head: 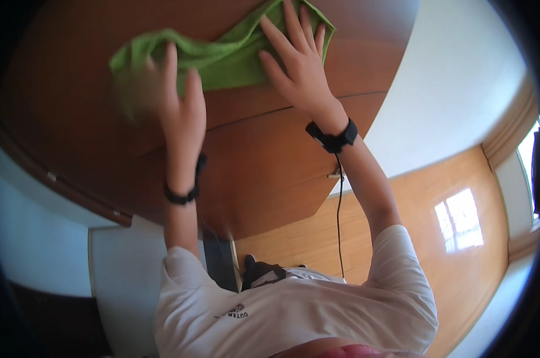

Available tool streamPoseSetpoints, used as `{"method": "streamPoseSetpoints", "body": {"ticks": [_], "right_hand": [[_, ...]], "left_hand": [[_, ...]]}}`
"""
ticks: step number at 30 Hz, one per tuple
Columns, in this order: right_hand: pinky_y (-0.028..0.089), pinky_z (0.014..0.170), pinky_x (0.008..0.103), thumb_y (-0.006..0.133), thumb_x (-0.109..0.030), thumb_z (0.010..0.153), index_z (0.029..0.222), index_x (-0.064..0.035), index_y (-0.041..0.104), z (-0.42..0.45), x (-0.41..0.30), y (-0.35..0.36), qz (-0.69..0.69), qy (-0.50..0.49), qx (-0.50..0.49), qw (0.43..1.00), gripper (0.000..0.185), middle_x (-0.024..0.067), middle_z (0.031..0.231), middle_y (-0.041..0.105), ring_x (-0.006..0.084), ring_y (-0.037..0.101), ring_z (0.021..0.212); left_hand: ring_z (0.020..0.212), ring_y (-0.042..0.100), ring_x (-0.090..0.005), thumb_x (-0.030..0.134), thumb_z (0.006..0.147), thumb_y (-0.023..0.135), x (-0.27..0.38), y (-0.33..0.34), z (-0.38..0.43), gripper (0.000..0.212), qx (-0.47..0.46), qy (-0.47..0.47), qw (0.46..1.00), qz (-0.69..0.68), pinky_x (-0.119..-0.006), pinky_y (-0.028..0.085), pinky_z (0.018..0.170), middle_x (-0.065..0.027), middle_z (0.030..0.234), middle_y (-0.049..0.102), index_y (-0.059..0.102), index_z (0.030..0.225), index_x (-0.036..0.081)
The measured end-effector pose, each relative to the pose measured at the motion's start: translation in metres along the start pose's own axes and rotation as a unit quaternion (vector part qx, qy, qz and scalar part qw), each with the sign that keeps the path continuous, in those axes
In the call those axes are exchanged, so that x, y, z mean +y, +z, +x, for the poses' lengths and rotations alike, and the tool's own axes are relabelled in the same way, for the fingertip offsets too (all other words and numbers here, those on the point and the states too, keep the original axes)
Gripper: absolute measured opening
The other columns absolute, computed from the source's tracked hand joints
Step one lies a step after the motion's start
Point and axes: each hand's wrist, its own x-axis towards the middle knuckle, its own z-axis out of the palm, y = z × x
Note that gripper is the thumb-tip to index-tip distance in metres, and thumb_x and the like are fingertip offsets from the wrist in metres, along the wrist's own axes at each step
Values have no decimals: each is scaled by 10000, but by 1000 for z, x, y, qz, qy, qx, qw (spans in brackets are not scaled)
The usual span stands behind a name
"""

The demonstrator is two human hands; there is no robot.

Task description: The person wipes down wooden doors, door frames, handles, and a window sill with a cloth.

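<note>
A green cloth (225, 67) lies spread and wrinkled against the brown wooden door (252, 165). My right hand (303, 71) rests flat on the cloth's right part, its fingers spread. At the cloth's left end is my left hand (178, 103), with thumb and forefinger apart over the folds. Motion blur covers its other fingers and the cloth beside them, so a grip there cannot be made out. Black bands circle both wrists, and a thin black cable (339, 215) runs down from the right one (334, 136).
A metal door handle (334, 175) sits below my right wrist. Hinges (51, 176) show along the door's left edge. White wall (448, 85) stands to the right, above a glossy wooden floor (413, 210). A window (529, 156) is at the far right.
</note>
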Motion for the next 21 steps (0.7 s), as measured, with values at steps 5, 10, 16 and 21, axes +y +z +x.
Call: {"method": "streamPoseSetpoints", "body": {"ticks": [5,10,16,21], "right_hand": [[266,1129,656,639,-230,920,1494,-223,516,-42,-13,18,28,-39,-61,997,587,187,1618,348,430,379,1432],[302,1158,598,651,-168,893,1515,-206,487,-63,10,6,23,-43,-91,995,644,207,1588,385,419,408,1421],[258,1167,648,580,-270,962,1470,-74,494,90,43,-20,52,-60,36,996,551,282,1581,349,501,336,1445],[344,1105,629,586,-363,944,1347,-110,589,155,36,-8,-32,-90,127,987,476,222,1499,474,406,437,1406]], "left_hand": [[1500,180,-551,483,978,570,-7,1,48,726,23,115,943,311,-814,43,1103,-326,1603,279,327,1603,205],[1469,211,-596,651,935,567,-34,-6,51,874,-13,134,914,382,-842,72,1073,-381,1571,275,254,1624,215],[1509,117,-569,841,885,437,14,-7,181,1059,41,117,902,415,-827,21,1090,-376,1624,147,118,1653,187],[1520,66,-558,749,884,564,56,16,198,1043,69,201,895,391,-814,13,1102,-319,1657,123,115,1655,209]]}}
